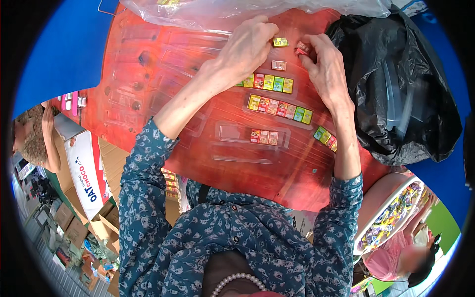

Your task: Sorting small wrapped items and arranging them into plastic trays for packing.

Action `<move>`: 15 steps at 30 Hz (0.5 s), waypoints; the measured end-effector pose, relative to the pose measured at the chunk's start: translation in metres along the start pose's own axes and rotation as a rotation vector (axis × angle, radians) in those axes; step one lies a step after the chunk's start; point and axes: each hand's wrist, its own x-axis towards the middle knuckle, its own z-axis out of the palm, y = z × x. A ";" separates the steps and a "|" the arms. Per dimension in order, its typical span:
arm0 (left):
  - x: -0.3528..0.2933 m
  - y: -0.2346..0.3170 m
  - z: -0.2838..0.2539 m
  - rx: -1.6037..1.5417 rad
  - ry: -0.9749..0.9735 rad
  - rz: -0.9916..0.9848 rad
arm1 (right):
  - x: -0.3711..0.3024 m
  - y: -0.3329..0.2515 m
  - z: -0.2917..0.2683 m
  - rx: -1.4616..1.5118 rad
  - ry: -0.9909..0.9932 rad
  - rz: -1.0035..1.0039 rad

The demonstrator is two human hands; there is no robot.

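Note:
My left hand (250, 43) is closed in a pinch, its fingertips at the left edge of a small yellow box (280, 42). My right hand (325, 67) grips a small red box (302, 48) between thumb and fingers. Just below, a single pale box (279, 65) lies between the hands. Nearer to me are a row of yellow, red and green boxes (268, 82) and another mixed row (280, 108), both in clear plastic trays. A third clear tray (232, 131) holds three red and pink boxes (264, 137). More boxes (324, 137) sit beneath my right forearm.
Empty clear trays (195, 52) spread over the left of the red table (297, 173). Clear plastic sheeting (257, 15) covers its far edge. A black plastic bag (401, 99) stands at right, above a white tub (363, 213) of wrapped pieces. Cartons (84, 173) and people are at the sides.

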 end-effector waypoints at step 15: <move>0.022 -0.015 0.015 -0.100 0.166 0.141 | -0.011 -0.016 -0.003 0.032 -0.068 -0.121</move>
